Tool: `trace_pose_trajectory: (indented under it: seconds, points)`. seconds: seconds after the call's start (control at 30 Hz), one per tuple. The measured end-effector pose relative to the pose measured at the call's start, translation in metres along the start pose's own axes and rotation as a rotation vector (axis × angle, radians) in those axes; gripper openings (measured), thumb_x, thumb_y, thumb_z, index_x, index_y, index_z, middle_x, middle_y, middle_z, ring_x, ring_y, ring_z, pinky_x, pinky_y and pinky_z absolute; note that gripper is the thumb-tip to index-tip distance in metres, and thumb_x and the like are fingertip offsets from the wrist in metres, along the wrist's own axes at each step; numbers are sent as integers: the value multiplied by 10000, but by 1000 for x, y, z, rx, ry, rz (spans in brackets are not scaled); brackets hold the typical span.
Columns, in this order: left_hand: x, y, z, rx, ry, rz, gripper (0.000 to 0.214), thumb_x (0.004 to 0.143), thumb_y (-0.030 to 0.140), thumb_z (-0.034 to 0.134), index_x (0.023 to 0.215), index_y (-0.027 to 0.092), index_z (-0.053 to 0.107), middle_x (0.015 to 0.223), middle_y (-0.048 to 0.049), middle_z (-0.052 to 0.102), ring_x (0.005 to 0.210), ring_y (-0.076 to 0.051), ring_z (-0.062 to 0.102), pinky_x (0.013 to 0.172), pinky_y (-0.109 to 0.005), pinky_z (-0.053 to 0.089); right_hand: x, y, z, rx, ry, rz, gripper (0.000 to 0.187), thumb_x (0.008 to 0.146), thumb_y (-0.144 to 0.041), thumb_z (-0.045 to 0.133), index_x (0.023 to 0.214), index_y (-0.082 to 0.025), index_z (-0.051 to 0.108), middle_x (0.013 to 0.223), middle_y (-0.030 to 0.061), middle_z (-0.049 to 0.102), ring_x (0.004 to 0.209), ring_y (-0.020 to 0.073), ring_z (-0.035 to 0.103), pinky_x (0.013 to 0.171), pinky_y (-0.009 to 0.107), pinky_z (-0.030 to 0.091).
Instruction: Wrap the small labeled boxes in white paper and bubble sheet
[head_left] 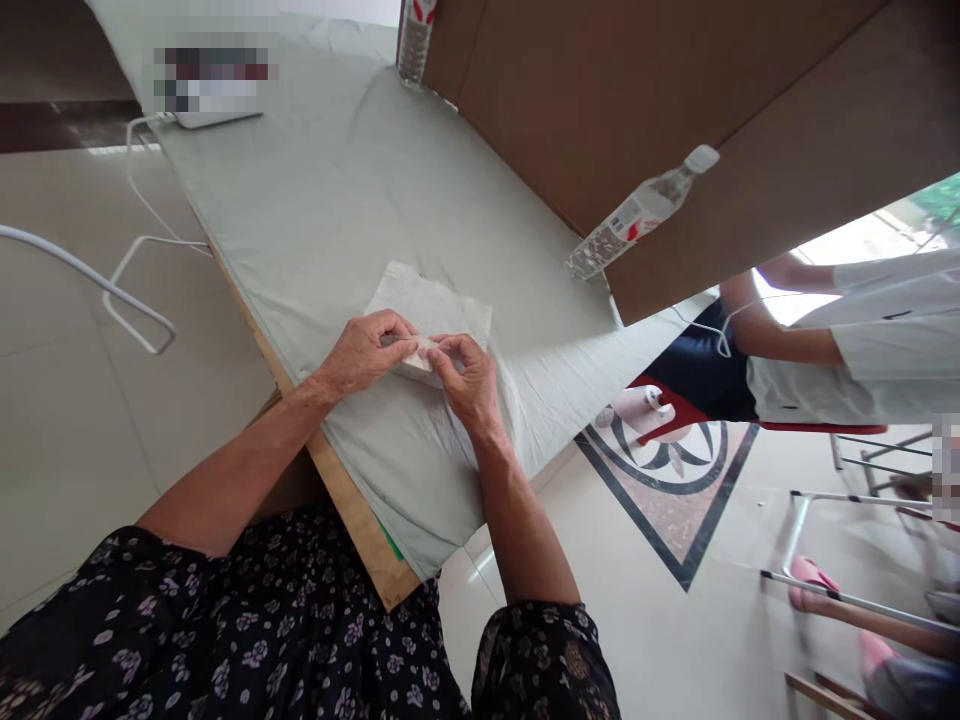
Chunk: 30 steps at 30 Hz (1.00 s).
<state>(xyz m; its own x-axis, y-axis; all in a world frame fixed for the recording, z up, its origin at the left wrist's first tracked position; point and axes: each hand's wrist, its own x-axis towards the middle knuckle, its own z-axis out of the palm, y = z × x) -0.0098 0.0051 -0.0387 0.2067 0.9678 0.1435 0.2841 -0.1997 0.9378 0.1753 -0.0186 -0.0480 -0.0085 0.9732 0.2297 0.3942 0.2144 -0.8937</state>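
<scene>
No text was legible anywhere.
- Bottle (641, 215) by brown panel (600, 100): carried white label with red patch; print was too small to read.
- Second bottle (415, 35) at far end of table (337, 180): showed red-and-white label, partly cut off by frame edge; lettering was unreadable.
- White device (217, 112) at far corner: face was pixelated, so nothing could be read.
- Brands, numbers, signs: none could be made out.

A small, roughly square off-white cloth (435, 303) is laid on the pale green sheet (337, 200); it is spread mostly flat. Its near edge is pinched up by the left hand (364, 352) and right hand (469, 378)
</scene>
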Motion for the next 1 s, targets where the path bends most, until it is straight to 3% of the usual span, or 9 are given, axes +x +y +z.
trace_pose_trajectory:
  seconds: [0.6,1.0]
  points:
    - [3,5,-2,32,-18,-51,197,748,367,662,788,176,691,838,-42,748,776,-179,631,727,-310,476,0,0,1,-20,6,26,192,868,-444,624,836,-255,624,941,24,787,879,203,715,847,354,555]
    - [6,3,-2,4,-56,-96,242,712,398,657,782,168,684,764,-27,692,713,-156,566,628,-274,412,5,11,5,73,21,15,258,861,-430,621,1049,-255,594,966,47,783,937,214,738,904,384,577]
